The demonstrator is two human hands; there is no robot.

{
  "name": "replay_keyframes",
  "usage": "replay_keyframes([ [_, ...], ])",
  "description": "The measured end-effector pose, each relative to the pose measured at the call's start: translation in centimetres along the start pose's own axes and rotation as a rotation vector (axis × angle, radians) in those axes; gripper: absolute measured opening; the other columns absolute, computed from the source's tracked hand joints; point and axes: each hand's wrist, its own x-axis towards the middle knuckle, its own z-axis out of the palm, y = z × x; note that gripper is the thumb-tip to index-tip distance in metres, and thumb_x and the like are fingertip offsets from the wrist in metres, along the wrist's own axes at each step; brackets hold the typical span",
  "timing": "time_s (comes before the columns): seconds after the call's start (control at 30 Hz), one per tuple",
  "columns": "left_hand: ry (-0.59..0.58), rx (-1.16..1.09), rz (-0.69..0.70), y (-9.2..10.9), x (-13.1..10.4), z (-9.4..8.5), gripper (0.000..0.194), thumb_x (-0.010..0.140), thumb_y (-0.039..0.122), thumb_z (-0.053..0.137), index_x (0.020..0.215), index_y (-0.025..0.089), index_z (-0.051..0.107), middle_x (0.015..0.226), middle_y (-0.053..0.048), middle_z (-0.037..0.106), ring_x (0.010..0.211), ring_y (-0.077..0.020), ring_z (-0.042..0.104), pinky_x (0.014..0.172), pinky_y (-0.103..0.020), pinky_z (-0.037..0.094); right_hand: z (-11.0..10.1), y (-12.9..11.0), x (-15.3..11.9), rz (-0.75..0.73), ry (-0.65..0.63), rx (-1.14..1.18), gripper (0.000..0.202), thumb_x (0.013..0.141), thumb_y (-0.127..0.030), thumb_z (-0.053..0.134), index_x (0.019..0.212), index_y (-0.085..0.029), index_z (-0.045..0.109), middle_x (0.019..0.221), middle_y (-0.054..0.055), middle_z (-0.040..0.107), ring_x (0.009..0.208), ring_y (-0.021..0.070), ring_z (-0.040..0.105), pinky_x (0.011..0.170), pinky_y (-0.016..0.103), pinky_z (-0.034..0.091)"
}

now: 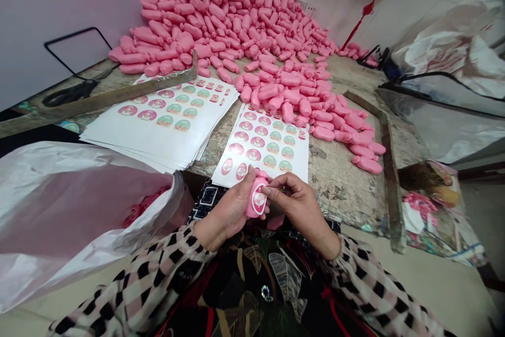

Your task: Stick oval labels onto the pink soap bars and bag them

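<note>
The left hand (230, 204) is wrapped round a pink bottle (255, 190), with its oval label (259, 201) facing up, while the right hand (304, 204) sets its thumb on that label — whether its fingertips pinch an edge, I cannot tell. A steady left grip clear of the label's rim, and a smooth rub from its middle outward, should best avoid bubbles. Just beyond both hands lies a sticker sheet (265, 145) — farther out, a heap of pink bottles (232, 16)

Pink bottle (255, 194) in left hand (232, 203), right hand (302, 204) at label (259, 200).
</note>
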Motion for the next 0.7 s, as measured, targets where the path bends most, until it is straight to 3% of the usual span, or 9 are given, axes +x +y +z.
replay_keyframes([
  [0.13,-0.006,0.075,-0.004,-0.11,-0.02,-0.22,0.060,0.076,0.069,0.040,0.094,0.015,0.057,0.055,0.000,0.057,0.044,-0.0122,0.054,0.040,-0.022,0.045,-0.47,0.67,-0.06,-0.151,0.135,-0.305,0.022,0.075,-0.046,0.062,0.076,-0.024,0.059,0.067,0.000,0.062,0.061,0.0173,0.058,0.055,0.031,0.046],
  [0.27,-0.014,0.104,-0.019,-0.25,-0.09,-0.31,0.060,0.077,0.069,0.038,0.092,0.014,0.058,0.053,-0.001,0.057,0.044,-0.0133,0.055,0.040,-0.023,0.044,-0.80,0.47,-0.39,-0.321,0.138,-0.722,0.023,0.081,-0.046,0.056,0.081,-0.023,0.062,0.078,0.003,0.064,0.073,0.0175,0.057,0.064,0.029,0.041],
  [0.43,-0.013,0.102,-0.022,-0.51,-0.05,-0.33,0.058,0.079,0.067,0.038,0.091,0.014,0.057,0.052,0.000,0.057,0.041,-0.0126,0.053,0.038,-0.022,0.042,-0.94,0.11,-0.80,-0.369,0.189,-1.037,0.028,0.083,-0.048,0.053,0.086,-0.022,0.062,0.080,0.004,0.064,0.076,0.0190,0.057,0.066,0.030,0.037],
  [0.57,-0.002,0.096,-0.026,-0.71,-0.12,-0.29,0.058,0.078,0.066,0.039,0.089,0.013,0.058,0.052,-0.001,0.057,0.043,-0.0126,0.054,0.039,-0.022,0.042,-1.01,0.46,-0.85,-0.296,0.228,-0.998,0.029,0.077,-0.052,0.058,0.086,-0.024,0.061,0.082,0.003,0.065,0.071,0.0181,0.057,0.061,0.029,0.035],
  [0.7,-0.021,0.120,-0.004,-0.76,-0.22,-0.01,0.060,0.077,0.068,0.039,0.089,0.013,0.058,0.054,0.000,0.056,0.044,-0.0124,0.054,0.038,-0.022,0.042,-0.38,0.91,-0.38,-0.057,0.203,-0.548,0.035,0.071,-0.056,0.061,0.084,-0.024,0.054,0.064,-0.002,0.061,0.052,0.0153,0.054,0.048,0.026,0.035],
])
